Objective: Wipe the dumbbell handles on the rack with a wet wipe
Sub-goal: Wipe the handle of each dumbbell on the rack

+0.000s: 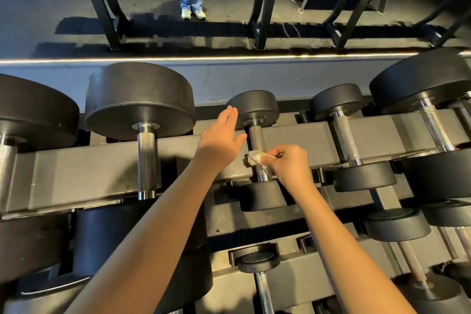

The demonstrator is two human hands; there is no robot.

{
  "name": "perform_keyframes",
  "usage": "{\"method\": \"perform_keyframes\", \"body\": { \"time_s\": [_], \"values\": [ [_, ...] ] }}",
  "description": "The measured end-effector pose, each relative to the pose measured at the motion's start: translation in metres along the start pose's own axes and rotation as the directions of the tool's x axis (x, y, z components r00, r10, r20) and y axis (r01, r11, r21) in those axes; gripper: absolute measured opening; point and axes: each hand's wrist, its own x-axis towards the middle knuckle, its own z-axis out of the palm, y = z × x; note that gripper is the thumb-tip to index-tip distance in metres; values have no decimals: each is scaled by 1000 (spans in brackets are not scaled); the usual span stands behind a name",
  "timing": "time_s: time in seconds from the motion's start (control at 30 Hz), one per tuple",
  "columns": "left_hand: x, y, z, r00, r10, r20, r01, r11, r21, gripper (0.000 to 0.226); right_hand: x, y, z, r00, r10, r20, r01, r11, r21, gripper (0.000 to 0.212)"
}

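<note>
- The right hand is pinching a crumpled wet wipe between thumb and curled fingers and pressing it against the near part of a dumbbell handle.
- The left hand is lying flat with fingers straight and together, holding nothing, just left of that handle; I cannot tell whether it is touching the rack.
- The handle being wiped is running away from the right hand toward its far head, which is sitting just beyond the left fingertips.
- The wipe is looking thin, soft and light, so it is likely to bunch or tear on the knurled steel; wrapping it round the bar should be working better than dabbing.
- The handle is looking rigid and rough-gripped, and the dumbbell heavy enough to be staying put in its cradle under rubbing.
- 2 more handles are waiting: 1 well left of the left hand, 1 just right of the right hand.
- No brand, label or weight marking is showing clearly enough to read.
</note>
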Motion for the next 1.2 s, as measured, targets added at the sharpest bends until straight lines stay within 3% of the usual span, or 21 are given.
{"method": "perform_keyframes", "body": {
  "time_s": [0.2,0.3,0.37,0.57,0.67,0.73,0.8,0.87,0.97,1.2],
  "values": [
    [-15,5,1,997,-1,-74,1,1000,-6,50,-4,6,-12,993,57,102,-46,993,-110,5],
    [-34,14,9,993,77,-92,-88,988,-125,35,-8,1,-11,997,-74,-36,74,997,-3,4],
    [-40,19,14,995,94,-46,-101,970,-221,34,-7,-1,-9,993,-105,-54,109,991,75,4],
    [-33,24,26,993,-72,-95,32,929,-369,35,-9,-8,-5,995,29,93,-67,900,432,25],
    [-31,25,31,975,-120,-188,29,904,-427,19,-13,-10,-6,993,22,115,-82,831,551,30],
    [-26,22,30,940,-205,-272,53,876,-479,11,-16,-3,-8,1000,-16,12,9,888,460,33],
    [-18,18,29,902,-268,-337,73,866,-495,13,-23,9,-7,992,-66,-106,89,969,231,34],
    [-9,17,30,889,-277,-365,78,877,-475,16,-27,23,2,990,-78,-118,91,991,101,39],
    [4,24,38,909,-260,-326,77,873,-482,19,-26,32,12,997,11,-79,1,989,146,45],
    [6,25,58,921,-180,-345,62,944,-325,28,-23,36,14,994,-41,-100,52,993,106,41]
  ]
}}
